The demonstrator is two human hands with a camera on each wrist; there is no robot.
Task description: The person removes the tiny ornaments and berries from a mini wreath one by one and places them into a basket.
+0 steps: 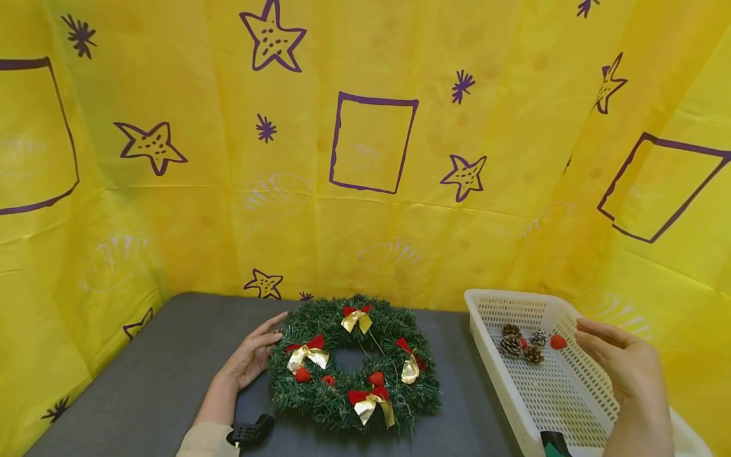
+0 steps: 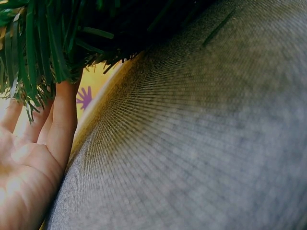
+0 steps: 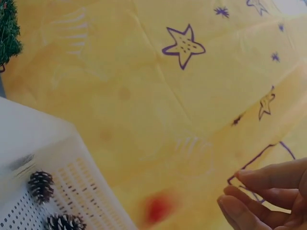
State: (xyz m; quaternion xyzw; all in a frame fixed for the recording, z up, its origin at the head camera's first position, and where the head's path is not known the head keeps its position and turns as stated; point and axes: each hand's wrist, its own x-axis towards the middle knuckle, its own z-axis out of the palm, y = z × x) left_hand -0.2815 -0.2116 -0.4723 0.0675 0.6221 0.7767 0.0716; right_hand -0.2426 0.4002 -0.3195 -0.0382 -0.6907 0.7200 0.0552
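Observation:
On the dark table lies a green wreath (image 1: 285, 393) with red and gold bows and a few red berries. My left hand (image 1: 254, 355) touches its left edge with fairly straight fingers; in the left wrist view their tips go out of sight behind the green needles (image 2: 43, 52). Over the white basket (image 1: 505, 393), my right hand (image 1: 631, 368) has loosely bent fingers with nothing between them. A red berry (image 1: 558, 343) shows just left of those fingertips; in the right wrist view a blurred red shape (image 3: 159, 208) appears in the air, apart from the fingers.
Several pine cones (image 1: 511, 346) are grouped at the basket's far end. A black and green object (image 1: 554, 444) is at the basket's near left edge. Yellow cloth (image 1: 371, 254) with purple drawings hangs behind the table and along both sides.

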